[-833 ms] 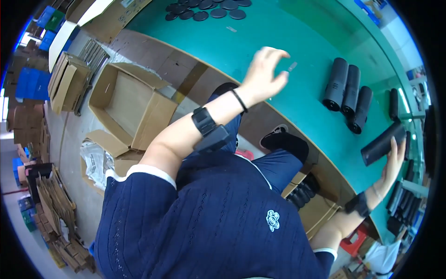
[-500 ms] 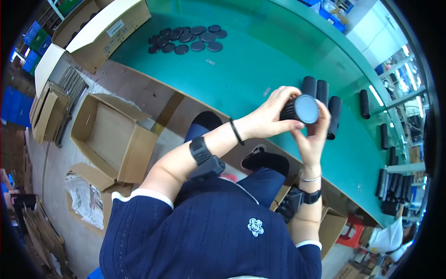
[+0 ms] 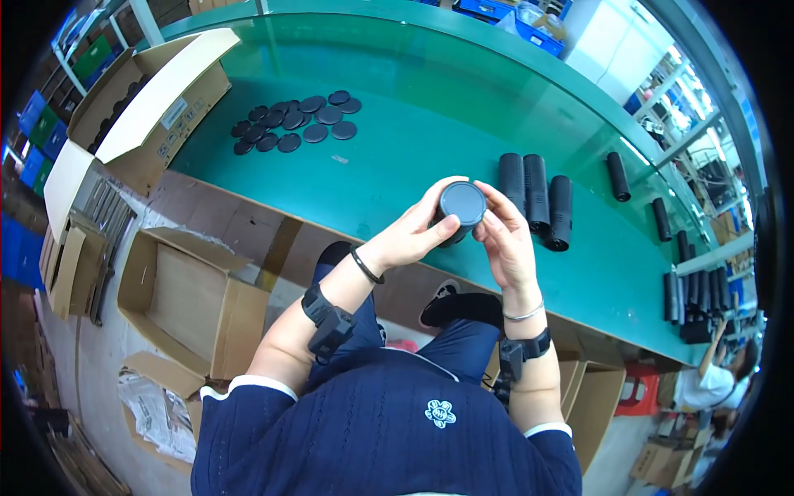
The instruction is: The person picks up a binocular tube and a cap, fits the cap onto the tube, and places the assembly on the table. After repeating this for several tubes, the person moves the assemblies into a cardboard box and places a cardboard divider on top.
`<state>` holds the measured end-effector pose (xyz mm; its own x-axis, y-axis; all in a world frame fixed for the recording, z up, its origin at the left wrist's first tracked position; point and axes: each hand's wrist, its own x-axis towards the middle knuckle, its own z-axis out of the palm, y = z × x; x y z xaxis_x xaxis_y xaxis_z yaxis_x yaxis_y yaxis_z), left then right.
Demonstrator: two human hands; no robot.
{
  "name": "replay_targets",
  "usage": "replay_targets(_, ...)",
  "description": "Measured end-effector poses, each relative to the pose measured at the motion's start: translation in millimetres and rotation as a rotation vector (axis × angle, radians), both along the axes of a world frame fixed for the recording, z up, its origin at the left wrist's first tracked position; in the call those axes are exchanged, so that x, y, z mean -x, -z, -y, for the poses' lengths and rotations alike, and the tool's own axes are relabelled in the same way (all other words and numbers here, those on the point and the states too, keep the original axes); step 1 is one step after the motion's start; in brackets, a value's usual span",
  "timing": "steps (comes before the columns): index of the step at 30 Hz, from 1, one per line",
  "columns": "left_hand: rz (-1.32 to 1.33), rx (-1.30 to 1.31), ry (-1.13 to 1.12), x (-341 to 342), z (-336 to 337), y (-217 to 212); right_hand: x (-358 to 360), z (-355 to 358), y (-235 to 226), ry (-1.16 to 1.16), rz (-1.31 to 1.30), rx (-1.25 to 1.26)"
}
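Observation:
Between my two hands is a black cylinder (image 3: 461, 204) with a smooth round grey-black lid on the end that faces up. My left hand (image 3: 423, 225) wraps its left side, the thumb lying against the lid's lower rim. The fingers of my right hand (image 3: 506, 241) are bent against the right side of the rim. Just right of my hands, several similar black cylinders (image 3: 536, 188) with slotted sides lie on the green table (image 3: 397, 153). A loose group of flat black discs (image 3: 315, 133) is spread out at the table's far left.
An open carton (image 3: 194, 107) holding dark parts stands at the table's left end. More black cylinders (image 3: 618, 176) lie toward the right, with a cluster (image 3: 699, 293) at the far right. Open cartons (image 3: 178, 285) sit on the floor at left. A person (image 3: 707, 380) is at the far right.
Both my hands have moved left and closer to me with the black cylinder. The right-hand fingers have shifted along the lid's rim. The whole view has turned slightly.

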<state>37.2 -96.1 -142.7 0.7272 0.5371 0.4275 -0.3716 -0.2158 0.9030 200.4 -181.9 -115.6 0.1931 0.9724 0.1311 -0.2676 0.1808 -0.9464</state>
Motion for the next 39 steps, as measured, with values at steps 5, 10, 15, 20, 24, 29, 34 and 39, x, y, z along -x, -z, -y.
replay_targets(5,0.085,0.311,0.072,-8.0,-4.0,0.8,1.1,-1.1,-5.0,0.018,0.025,0.026)
replay_targets(10,0.025,0.225,-0.045,-15.0,9.5,-5.7,-5.3,4.5,1.9,-0.022,0.043,0.048)
replay_targets(15,0.071,0.281,0.012,-17.0,17.4,-9.7,-3.5,12.0,0.3,0.009,0.1,0.023)
replay_targets(20,0.128,0.358,0.211,2.2,4.6,-2.7,-1.5,22.9,13.5,-0.065,0.214,-0.064)
replay_targets(24,0.244,0.398,0.286,10.8,-5.8,5.3,-10.5,38.3,25.5,0.063,0.751,-0.175)
replay_targets(29,0.416,0.534,0.437,-0.2,-12.1,5.3,-12.3,45.1,41.2,-0.03,0.886,-0.149)
replay_targets(34,0.446,0.928,0.429,-36.7,-15.4,-26.0,-35.2,60.5,30.9,0.153,0.511,-0.03)
replay_targets(39,-0.46,0.105,-0.134,-142.6,-68.0,8.8,-142.1,50.5,-11.8,0.589,0.457,-0.003)
